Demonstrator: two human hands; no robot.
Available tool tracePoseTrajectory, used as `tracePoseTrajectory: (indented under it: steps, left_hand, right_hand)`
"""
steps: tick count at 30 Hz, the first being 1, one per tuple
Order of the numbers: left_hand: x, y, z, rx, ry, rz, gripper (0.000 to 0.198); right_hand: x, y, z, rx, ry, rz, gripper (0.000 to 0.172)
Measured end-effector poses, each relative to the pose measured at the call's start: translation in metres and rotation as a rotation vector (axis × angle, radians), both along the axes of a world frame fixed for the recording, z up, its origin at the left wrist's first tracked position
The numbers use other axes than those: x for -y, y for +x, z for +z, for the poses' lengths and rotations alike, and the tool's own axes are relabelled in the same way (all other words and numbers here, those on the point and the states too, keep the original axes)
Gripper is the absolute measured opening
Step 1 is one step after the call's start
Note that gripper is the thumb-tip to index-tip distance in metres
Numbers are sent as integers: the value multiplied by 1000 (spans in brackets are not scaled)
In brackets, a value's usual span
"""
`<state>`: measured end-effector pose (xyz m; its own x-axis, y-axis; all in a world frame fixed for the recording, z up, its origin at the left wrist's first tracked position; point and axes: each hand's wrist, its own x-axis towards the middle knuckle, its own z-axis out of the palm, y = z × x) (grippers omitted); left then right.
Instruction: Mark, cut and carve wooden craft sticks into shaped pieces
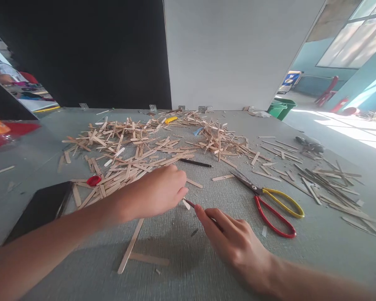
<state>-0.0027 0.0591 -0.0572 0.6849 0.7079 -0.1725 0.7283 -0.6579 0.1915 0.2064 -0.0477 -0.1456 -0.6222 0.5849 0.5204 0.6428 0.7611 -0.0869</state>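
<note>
My left hand (pixel 156 190) is closed, knuckles up, above the front of the heap of wooden craft sticks (pixel 138 165). What its fingers pinch, if anything, is hidden. Just under its thumb shows a short pale stick end (pixel 187 205); whether that is held I cannot tell. My right hand (pixel 235 244) grips a thin, dark pen-like tool (pixel 190 203), its tip pointing toward my left fingertips. Nearer to me, one craft stick (pixel 130 246) lies slanted across another, fainter stick (pixel 149 258). A black pen (pixel 196 162) rests beyond my hands.
Scissors (pixel 256 190) with yellow and red handles lie partly spread at the right. Thin wood strips (pixel 335 188) are scattered farther right. At the left are a black phone (pixel 39 209) and a red cap (pixel 94 180). An upright black-and-white panel (pixel 225 54) closes off the back.
</note>
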Motion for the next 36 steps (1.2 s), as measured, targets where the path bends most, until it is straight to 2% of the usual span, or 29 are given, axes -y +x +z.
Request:
tracePoseTrajectory:
  steps: [5,12,15,20,23,28,36]
  left_hand:
    - [7,0,0,-23,43,1,38]
    - [19,8,5,-191,103,-8,32]
    - [20,9,4,-212,109,-1,29]
    - [18,9,1,-167,130,-8,36]
    - [17,11,2,-170,110,1,36]
    - [19,11,7,-161,93,15,37]
    - [19,11,7,-165,75,7,34]
  right_hand:
    - [3,-4,7,103,58,8,40]
    - [12,-13,19,227,108,-66,47]
    - [14,-15,17,254,176,-61,46]
    - [12,-16,7,261,265,-99,48]
    - [10,-14,12,275,238,-118,47]
    - [5,-10,24,322,206,-50,48]
    - [4,-9,22,351,201,-67,48]
